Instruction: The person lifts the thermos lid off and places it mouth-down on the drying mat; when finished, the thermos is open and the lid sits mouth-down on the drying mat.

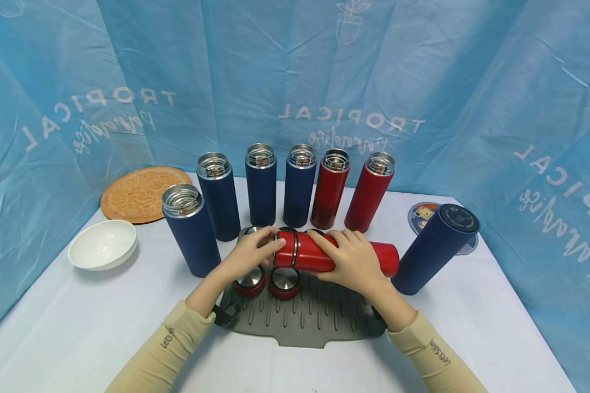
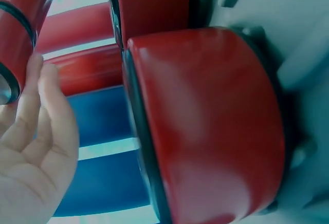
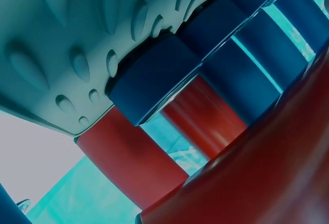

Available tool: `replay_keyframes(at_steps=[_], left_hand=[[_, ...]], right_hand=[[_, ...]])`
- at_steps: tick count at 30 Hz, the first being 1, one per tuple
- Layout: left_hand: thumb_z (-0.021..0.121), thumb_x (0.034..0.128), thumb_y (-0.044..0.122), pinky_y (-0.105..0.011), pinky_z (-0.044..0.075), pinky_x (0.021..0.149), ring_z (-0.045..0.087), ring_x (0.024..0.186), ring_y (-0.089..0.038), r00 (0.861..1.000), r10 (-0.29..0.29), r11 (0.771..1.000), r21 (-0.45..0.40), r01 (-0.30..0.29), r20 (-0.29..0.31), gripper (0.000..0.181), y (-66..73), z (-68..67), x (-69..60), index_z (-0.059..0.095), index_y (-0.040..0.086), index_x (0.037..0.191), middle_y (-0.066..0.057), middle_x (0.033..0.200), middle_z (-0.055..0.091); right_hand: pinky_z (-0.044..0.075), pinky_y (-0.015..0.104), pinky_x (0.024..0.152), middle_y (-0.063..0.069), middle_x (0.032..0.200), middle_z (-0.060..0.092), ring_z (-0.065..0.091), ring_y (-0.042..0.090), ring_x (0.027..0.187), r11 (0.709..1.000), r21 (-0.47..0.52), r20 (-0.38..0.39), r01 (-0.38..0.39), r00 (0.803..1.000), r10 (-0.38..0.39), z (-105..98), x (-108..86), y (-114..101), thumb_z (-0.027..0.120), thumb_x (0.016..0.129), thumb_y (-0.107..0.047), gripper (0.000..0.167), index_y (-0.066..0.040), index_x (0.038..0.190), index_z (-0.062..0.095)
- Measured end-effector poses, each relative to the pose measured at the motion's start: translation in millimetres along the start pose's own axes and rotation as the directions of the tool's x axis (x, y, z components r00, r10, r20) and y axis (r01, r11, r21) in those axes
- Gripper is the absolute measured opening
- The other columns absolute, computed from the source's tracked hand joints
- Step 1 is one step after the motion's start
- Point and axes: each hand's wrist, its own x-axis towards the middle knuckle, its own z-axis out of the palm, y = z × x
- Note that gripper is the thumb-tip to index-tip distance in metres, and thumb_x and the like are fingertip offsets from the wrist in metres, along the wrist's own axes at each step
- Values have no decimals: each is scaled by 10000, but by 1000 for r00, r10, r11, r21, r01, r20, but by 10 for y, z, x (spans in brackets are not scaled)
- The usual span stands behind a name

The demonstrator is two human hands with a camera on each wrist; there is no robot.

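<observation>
A red thermos [image 1: 314, 252] with its lid on lies level in the air above a grey ridged mat [image 1: 305, 319]. My right hand [image 1: 356, 262] grips its body from above, fingers wrapped over it. At its lid end, my left hand [image 1: 248, 254] pinches the red lid [image 1: 284, 248] between thumb and fingers; the left wrist view shows those fingers [image 2: 33, 88] against it. Two loose red lids [image 1: 249, 281] [image 1: 284, 283] stand on the mat below. Beyond the thermos, blue lids [image 3: 154, 77] sit on the mat in the right wrist view. My right hand is out of that view.
Several open blue bottles [image 1: 261, 191] and two open red bottles [image 1: 330, 188] stand in an arc behind the mat. One lidded blue bottle [image 1: 435, 248] is at the right, by a round picture mat [image 1: 464, 248]. A white bowl [image 1: 102, 245] and an orange round mat [image 1: 145, 194] lie left.
</observation>
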Motion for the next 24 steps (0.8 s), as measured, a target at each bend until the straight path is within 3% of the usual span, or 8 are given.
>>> replay_keyframes(at_steps=[3, 6, 8, 10, 14, 18, 24], left_hand=[[379, 955, 496, -405, 506, 734, 592, 823, -259, 1000, 20, 1000, 2, -20, 21, 533, -15, 1, -10, 440, 107, 1314, -137, 1002, 591], [499, 920, 457, -432, 490, 837, 537, 1074, -323, 994, 81, 995, -60, -76, 70, 618, -17, -11, -30, 290, 176, 1429, -170, 1307, 449], [657, 853, 332, -446, 460, 905, 427, 1214, -348, 987, 134, 988, -86, -126, 93, 758, -19, -11, -39, 213, 221, 1457, -134, 1430, 298], [769, 753, 167, -468, 433, 939, 342, 1274, -360, 975, 198, 977, -103, -188, 97, 870, -27, -4, -42, 243, 207, 1445, -101, 1471, 207], [760, 684, -57, -463, 443, 930, 360, 1242, -340, 961, 266, 960, -107, -257, 81, 789, -46, 16, -38, 385, 141, 1349, -90, 1410, 261], [737, 698, -70, -434, 464, 912, 417, 1197, -336, 968, 244, 963, -134, -234, 66, 699, -46, 9, -36, 437, 124, 1299, -104, 1364, 321], [758, 724, 44, -368, 514, 833, 482, 1128, -327, 984, 171, 977, -136, -164, 42, 676, -40, -24, -42, 433, 168, 1304, -116, 1329, 376]], right_hand=[[491, 402, 759, 89, 986, 632, 587, 257, 854, 1000, 3, -7, 4, 1000, -4, 2, -1, -3, 839, 543, -483, 882, -223, 1313, 496], [490, 402, 756, 92, 988, 631, 587, 258, 854, 1000, 3, -6, 6, 1000, -6, 9, -6, -1, 837, 546, -483, 880, -223, 1313, 491], [489, 405, 760, 93, 993, 631, 587, 259, 859, 1000, 0, -1, 5, 1000, -5, 12, -11, 3, 837, 546, -486, 885, -224, 1315, 486], [489, 409, 767, 95, 998, 631, 588, 262, 864, 1000, -2, 2, 2, 1000, -2, 15, -16, 7, 839, 543, -487, 892, -224, 1318, 483], [489, 415, 775, 96, 998, 632, 589, 265, 866, 1000, -2, 3, -2, 1000, 2, 18, -19, 12, 844, 538, -483, 898, -223, 1318, 481], [490, 415, 773, 95, 995, 632, 589, 266, 864, 1000, 0, 1, -2, 1000, 2, 17, -16, 14, 844, 539, -481, 897, -224, 1318, 480], [489, 414, 777, 97, 1001, 628, 586, 266, 874, 1000, -1, 3, -6, 1000, 6, 6, -8, 16, 841, 546, -481, 900, -224, 1327, 475]])
